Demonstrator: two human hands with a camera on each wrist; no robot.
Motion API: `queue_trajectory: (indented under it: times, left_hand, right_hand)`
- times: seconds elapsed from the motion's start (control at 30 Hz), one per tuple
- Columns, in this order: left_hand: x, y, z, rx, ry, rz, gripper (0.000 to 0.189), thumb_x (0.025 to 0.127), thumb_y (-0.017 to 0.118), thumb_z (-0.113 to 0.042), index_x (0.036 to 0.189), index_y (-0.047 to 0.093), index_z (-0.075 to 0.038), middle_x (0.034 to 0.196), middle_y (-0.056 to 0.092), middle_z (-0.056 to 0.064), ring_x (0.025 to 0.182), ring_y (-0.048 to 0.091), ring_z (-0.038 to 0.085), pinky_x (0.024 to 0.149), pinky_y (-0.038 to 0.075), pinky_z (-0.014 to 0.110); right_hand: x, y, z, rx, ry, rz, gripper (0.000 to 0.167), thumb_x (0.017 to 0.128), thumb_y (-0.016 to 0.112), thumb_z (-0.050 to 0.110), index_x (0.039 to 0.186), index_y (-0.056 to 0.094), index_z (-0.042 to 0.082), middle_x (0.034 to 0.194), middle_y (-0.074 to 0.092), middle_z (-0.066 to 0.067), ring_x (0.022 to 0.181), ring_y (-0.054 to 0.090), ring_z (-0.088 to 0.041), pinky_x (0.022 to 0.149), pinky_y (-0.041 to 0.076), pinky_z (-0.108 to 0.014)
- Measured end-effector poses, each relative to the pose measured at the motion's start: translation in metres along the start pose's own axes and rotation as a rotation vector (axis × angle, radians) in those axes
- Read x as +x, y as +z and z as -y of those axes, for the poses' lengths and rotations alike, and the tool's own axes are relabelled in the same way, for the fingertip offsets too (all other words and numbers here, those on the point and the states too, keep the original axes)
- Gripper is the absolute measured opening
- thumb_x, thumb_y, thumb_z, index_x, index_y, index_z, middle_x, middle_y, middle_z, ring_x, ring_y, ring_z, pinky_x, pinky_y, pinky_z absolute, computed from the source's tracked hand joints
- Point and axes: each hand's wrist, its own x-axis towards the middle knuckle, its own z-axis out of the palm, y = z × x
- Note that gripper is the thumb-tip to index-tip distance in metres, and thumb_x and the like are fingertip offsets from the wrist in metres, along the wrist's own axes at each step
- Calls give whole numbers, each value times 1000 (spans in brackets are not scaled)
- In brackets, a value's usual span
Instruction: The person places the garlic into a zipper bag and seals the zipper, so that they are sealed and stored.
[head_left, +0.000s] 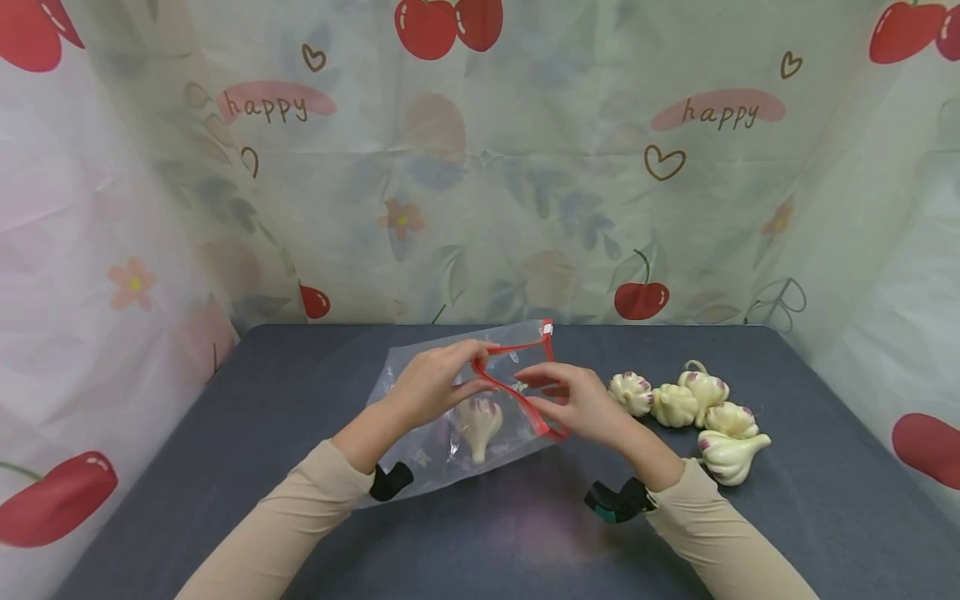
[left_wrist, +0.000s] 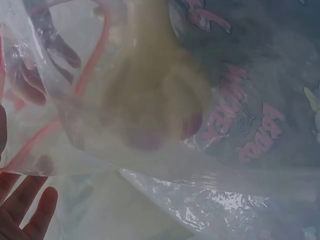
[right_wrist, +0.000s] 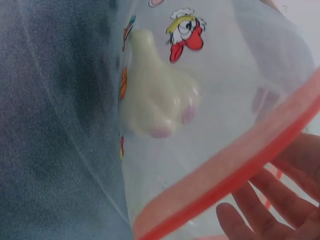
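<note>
A clear zip bag (head_left: 431, 446) with a red rim lies slanted above the table, its mouth spread toward the right. My left hand (head_left: 427, 383) holds the rim at the mouth's left side, thumb on the near edge and fingers by the far edge. Inside the bag is one garlic bulb (head_left: 480, 425), purple-tinged, its stem toward me; both wrist views show this bulb (left_wrist: 155, 95) (right_wrist: 157, 95) through the plastic. My right hand (head_left: 573, 400) is at the mouth, fingers extended past the red rim (right_wrist: 215, 182), with nothing seen in its grasp.
Several more garlic bulbs (head_left: 675, 406) sit in a cluster on the dark table (head_left: 300, 375), right of my right hand. A patterned curtain (head_left: 480, 208) stands behind the table and along both sides. Black wrist straps (head_left: 618, 502) show below the sleeves.
</note>
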Motion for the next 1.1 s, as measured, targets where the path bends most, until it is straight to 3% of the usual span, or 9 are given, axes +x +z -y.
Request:
queue_trajectory:
  times: [0.13, 0.4, 0.63, 1.1]
  left_hand:
    - [-1, 0, 1, -11, 12, -14, 30, 75, 78, -18, 90, 52, -11, 113, 68, 4, 70, 63, 12, 57, 42, 19]
    - [-1, 0, 0, 5, -11, 11, 30, 78, 75, -24, 96, 54, -10, 89, 65, -1, 69, 58, 9, 59, 44, 19]
    - [-2, 0, 0, 6, -16, 16, 31, 79, 74, -25, 98, 54, -11, 90, 64, -1, 69, 57, 8, 58, 43, 19]
    - [-3, 2, 2, -1, -13, 5, 33, 79, 75, -26, 99, 54, -11, 89, 63, -2, 70, 57, 8, 59, 44, 20]
  right_hand:
    - [-3, -3, -1, 8, 1, -8, 33, 85, 67, 8, 117, 62, 2, 116, 64, -18, 104, 63, -34, 88, 51, -47]
    - [-11, -10, -4, 10, 43, -36, 33, 85, 68, 12, 117, 63, 7, 116, 65, -13, 103, 63, -32, 89, 51, -43]
    - [-16, -20, -7, -29, 61, -85, 31, 85, 68, 15, 115, 64, 8, 111, 67, -10, 102, 65, -26, 90, 51, -43]
    - [-29, -41, -13, -73, 113, -202, 30, 85, 69, 15, 114, 64, 7, 112, 67, -11, 102, 64, -29, 88, 52, -40]
